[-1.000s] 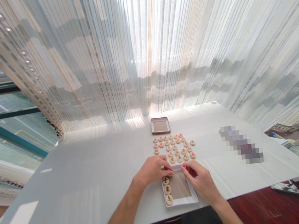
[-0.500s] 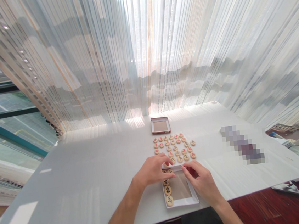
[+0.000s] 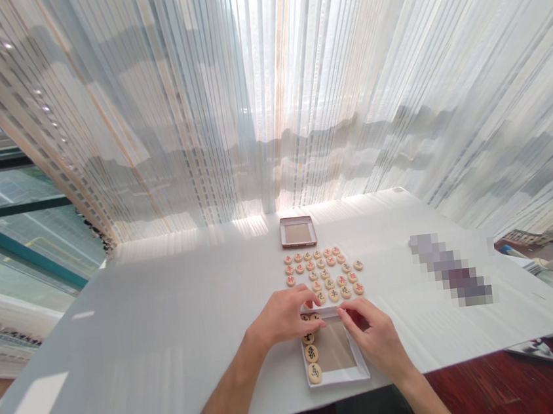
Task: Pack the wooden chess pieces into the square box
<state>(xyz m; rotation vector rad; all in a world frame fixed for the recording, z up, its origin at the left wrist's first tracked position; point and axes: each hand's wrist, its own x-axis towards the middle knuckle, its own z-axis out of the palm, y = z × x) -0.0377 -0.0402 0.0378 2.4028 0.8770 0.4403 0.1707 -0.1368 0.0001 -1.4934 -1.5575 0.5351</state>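
I have the left hand [image 3: 283, 311] with thumb and forefinger spread apart over the far-left corner of the white box [image 3: 344, 376]; the right hand [image 3: 373, 328] has its fingertips drawn together at the far-right corner, though whether they pinch the rim I cannot tell. From under the left thumb toward me, boxed pieces [image 3: 314, 373] line the left wall. Just beyond both hands, loose pieces [image 3: 325, 273] with red or black characters spread across the white table [image 3: 171, 330]; past them sits a brown-edged tray [image 3: 297, 232], nearer the striped curtain [image 3: 230, 139]
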